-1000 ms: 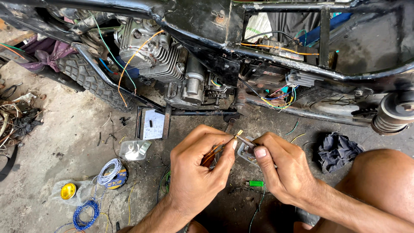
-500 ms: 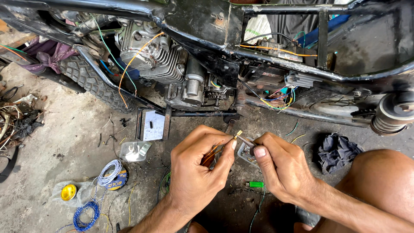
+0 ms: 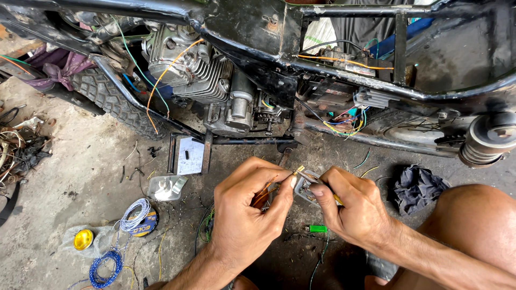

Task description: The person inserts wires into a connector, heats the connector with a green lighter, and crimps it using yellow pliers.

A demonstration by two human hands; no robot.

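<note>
Low on concrete floor (image 3: 75, 177): yellow lamp lens (image 3: 83, 239), blue wire coil (image 3: 105, 268), white wire coil (image 3: 134, 214). Centre, below motorcycle engine (image 3: 199, 70): left hand (image 3: 250, 215), fingers closed on orange wires (image 3: 264, 192). Just beside, right hand (image 3: 352, 207), fingers pinched round thin tool (image 3: 307, 176), tip at small connector (image 3: 303, 188) between both hands. Likely terminal-seating step; steady wires, fine tip alignment needed next. Far right: dark rag (image 3: 416, 188).

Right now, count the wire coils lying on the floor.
2: a white coil on a round spool left of the left hand, and a blue coil lower left. Others may hide in the clutter at far left.
</note>
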